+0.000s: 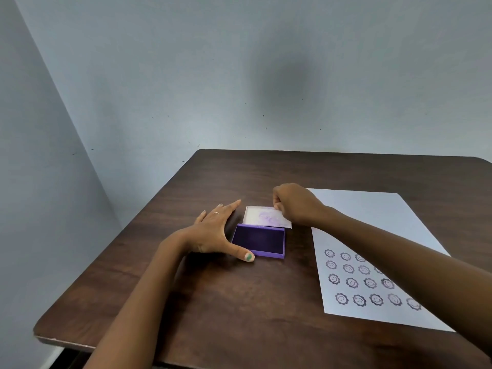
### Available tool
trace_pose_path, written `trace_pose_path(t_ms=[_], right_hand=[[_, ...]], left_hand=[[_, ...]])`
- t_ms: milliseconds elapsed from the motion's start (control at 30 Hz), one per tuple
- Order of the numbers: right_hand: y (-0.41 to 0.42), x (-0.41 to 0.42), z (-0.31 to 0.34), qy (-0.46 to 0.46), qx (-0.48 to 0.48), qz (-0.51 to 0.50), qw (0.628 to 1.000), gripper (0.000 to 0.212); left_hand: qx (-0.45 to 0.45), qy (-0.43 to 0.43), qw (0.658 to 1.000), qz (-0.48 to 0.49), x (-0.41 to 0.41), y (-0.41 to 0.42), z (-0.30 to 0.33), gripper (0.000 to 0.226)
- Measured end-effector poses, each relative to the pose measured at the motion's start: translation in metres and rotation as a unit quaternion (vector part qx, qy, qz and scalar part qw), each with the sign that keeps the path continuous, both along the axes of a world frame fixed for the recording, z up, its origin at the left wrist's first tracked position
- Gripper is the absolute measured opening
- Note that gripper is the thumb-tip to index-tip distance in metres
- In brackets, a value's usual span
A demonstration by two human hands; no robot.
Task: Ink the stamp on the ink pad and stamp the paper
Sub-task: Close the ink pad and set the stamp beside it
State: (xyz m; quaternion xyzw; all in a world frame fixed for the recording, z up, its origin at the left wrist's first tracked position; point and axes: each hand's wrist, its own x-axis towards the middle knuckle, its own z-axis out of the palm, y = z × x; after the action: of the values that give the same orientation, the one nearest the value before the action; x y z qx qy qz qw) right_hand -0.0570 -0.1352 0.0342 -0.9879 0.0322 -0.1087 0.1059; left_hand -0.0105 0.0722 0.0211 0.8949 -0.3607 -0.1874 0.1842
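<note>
A purple ink pad (259, 239) lies open in the middle of the dark wooden table (239, 302). Its clear lid (263, 217), smeared with purple ink, is folded back behind the pad. My right hand (295, 203) pinches the lid's far right corner. Flat on the table, my left hand (213, 230) has straight fingers and its thumb touches the pad's front left edge. A white paper (372, 222) lies to the right, with several rows of smiley flower prints (354, 282) near its front. No stamp is in view.
The table stands in a corner against pale blue-grey walls (186, 75). Its left edge (106, 257) runs diagonally and its front edge is near me. My right forearm crosses over the paper.
</note>
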Motion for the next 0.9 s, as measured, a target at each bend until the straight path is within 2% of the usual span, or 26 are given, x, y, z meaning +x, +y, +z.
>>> trace_pose_path(t_ms=[367, 700, 900], right_hand=[[0.012, -0.006, 0.005, -0.05, -0.047, 0.007, 0.998, 0.007], [0.015, -0.01, 0.004, -0.085, -0.002, 0.023, 0.996, 0.002], [0.01, -0.018, 0.013, -0.121, 0.021, 0.07, 0.99, 0.01]], left_hand=[[0.004, 0.005, 1.0, 0.006, -0.002, 0.0, 0.002, 0.121], [-0.002, 0.006, 1.0, -0.008, 0.001, 0.001, -0.001, 0.125], [-0.005, 0.001, 1.0, -0.006, 0.001, 0.003, -0.002, 0.124]])
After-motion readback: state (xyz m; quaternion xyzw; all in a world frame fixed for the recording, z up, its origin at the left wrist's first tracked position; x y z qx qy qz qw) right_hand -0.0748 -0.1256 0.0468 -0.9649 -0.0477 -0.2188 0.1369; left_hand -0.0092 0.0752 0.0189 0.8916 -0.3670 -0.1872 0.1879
